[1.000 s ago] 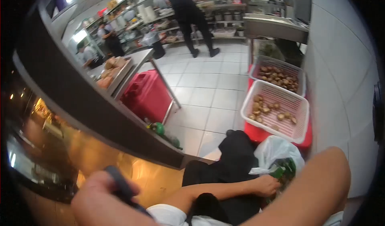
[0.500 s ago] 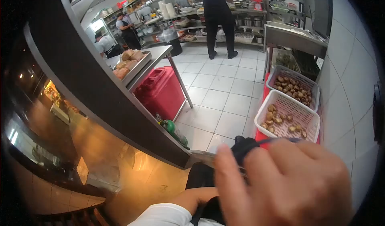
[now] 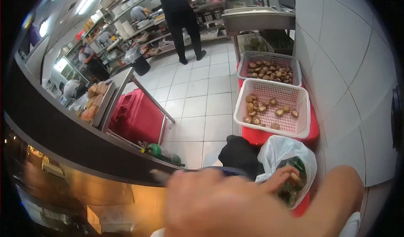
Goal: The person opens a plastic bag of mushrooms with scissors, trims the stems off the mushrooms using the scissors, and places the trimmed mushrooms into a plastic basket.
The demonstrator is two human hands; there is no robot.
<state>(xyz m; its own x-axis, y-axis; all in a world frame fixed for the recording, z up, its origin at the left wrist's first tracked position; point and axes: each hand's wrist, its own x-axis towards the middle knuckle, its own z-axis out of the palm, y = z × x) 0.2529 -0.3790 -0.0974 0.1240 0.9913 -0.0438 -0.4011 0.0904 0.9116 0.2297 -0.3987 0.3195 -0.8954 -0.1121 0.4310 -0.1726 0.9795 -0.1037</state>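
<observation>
My right hand [image 3: 219,201] is a blurred fist close to the camera, palm side hidden. A grey, blade-like tip [image 3: 159,176] pokes out to its left; I cannot tell what the fist grips. Behind it a dark blue curved rim [image 3: 227,170] shows. Beneath my right forearm, my left hand [image 3: 283,179] reaches into a white plastic bag [image 3: 272,149], its fingers bent together over a small brownish piece. Dark green stuff [image 3: 299,164] lies inside the bag. Just beyond is a white perforated basket [image 3: 302,129] with several brown mushrooms [image 3: 251,106].
A grey basket [image 3: 296,66] piled with mushrooms stands behind; both baskets rest on a red support [image 3: 313,125]. White tiled wall runs along the right. At left are a steel table [image 3: 120,83], a red bin [image 3: 136,117] and a green cylinder [image 3: 162,153]. A person [image 3: 179,20] stands further back.
The view has swung, bringing the plastic bag and my left hand inside it into sight. My right fist has shifted left in the view, away from below the white basket.
</observation>
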